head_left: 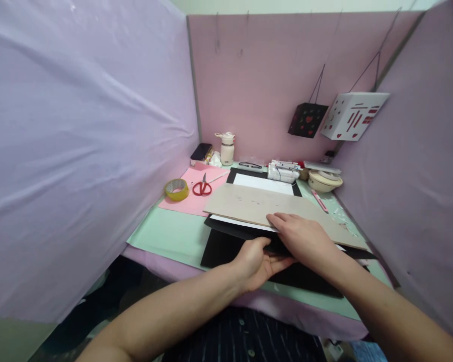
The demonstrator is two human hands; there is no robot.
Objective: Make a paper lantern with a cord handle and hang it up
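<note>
A beige board (256, 201) with faint dark marks lies over white paper (234, 221) and black card (232, 227), their front edges raised off the table. My right hand (305, 239) holds the front edge of this stack, its fingers on top of the board and its thumb hidden. Just beside it, my left hand (258, 264) pinches the black card, thumb above and fingers underneath. Another black sheet (222, 249) rests flat on the table below the stack. Behind the board, a white sheet (264, 183) sits on black card.
To the left, yellow tape (176, 190) and red-handled scissors (203, 188) lie on pink paper (184, 206). A bottle (227, 151), marker packs (283, 172) and a bowl (323, 182) stand along the back. A pink cutter (319, 201) lies right. Two decorated boxes (308, 120) hang above.
</note>
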